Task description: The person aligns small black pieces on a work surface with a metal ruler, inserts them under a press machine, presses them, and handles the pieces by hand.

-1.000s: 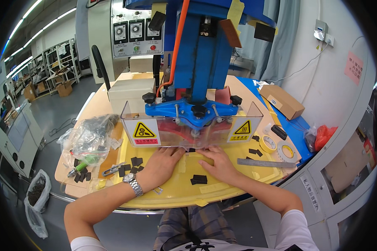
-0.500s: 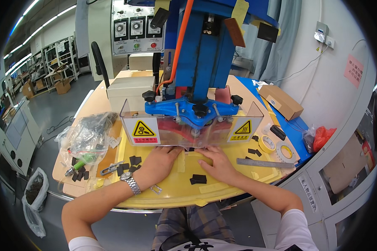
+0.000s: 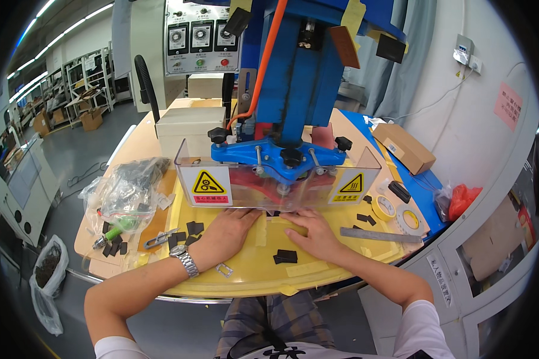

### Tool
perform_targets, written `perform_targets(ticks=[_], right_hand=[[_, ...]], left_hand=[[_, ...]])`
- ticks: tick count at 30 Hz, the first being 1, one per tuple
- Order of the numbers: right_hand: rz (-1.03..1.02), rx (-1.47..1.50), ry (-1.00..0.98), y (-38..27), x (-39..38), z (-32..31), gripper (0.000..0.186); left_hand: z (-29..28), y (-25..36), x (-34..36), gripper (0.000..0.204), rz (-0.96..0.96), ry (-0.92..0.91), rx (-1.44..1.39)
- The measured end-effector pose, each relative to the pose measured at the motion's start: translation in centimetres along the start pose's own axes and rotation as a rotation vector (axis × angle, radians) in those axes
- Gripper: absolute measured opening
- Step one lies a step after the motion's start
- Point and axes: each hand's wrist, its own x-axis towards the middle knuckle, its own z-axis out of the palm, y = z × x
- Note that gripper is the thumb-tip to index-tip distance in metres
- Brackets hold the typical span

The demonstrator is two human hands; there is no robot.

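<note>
Your left hand (image 3: 230, 230) lies flat, palm down and fingers loosely spread, on the yellow tabletop (image 3: 251, 272) just in front of the clear guard (image 3: 278, 185), its fingertips reaching the guard's lower edge; it grips nothing that can be seen. Your right hand (image 3: 314, 233) rests beside it, also in front of the guard, fingers stretched toward the gap under the guard, where a small dark piece (image 3: 273, 212) sits at the fingertips of both hands; whether either hand actually pinches that piece cannot be told. A wristwatch (image 3: 184, 259) is on your left wrist. Behind the guard stands the blue press (image 3: 281, 152), its head directly above the spot your fingers point at. Nearer to you than the guard, between your two forearms, lies a black rectangular part (image 3: 286, 256), apart from both hands. To the left of the guard, more black parts (image 3: 190, 228) lie scattered beside your left hand, with a metal clip (image 3: 157, 239) next to them, a green-handled tool (image 3: 111, 232) and a clear plastic bag (image 3: 129, 191) farther out. To the right of the guard lie a steel ruler (image 3: 382, 235) and two tape rolls (image 3: 395, 212), well clear of your right hand.
</note>
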Motion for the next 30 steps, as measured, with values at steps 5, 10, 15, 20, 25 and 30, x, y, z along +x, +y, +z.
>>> perform_targets(ticks=[5, 10, 15, 20, 25, 30], right_hand=[[-0.036, -0.015, 0.000, 0.2, 0.1, 0.1, 0.046], [0.008, -0.036, -0.031, -0.3, -0.1, -0.3, 0.046], [0.012, -0.016, -0.017, -0.5, -0.2, -0.3, 0.047], [0.008, -0.006, 0.004, -0.2, -0.4, 0.1, 0.048], [-0.004, -0.047, -0.002, 0.3, -0.3, 0.9, 0.054], [0.004, -0.094, 0.022, 0.4, -0.6, 1.4, 0.057]], left_hand=[[0.0, 0.2, 0.0, 0.051, 0.008, -0.050, 0.057], [0.3, 0.6, 0.1, 0.051, 0.074, -0.022, 0.197], [0.1, 0.7, 0.1, 0.052, 0.085, -0.032, 0.209], [0.3, 1.1, 0.2, 0.053, 0.021, -0.063, 0.184], [1.4, 1.6, 0.9, 0.055, -0.014, -0.072, 0.235], [1.3, 1.9, 1.2, 0.054, -0.036, -0.090, 0.266]])
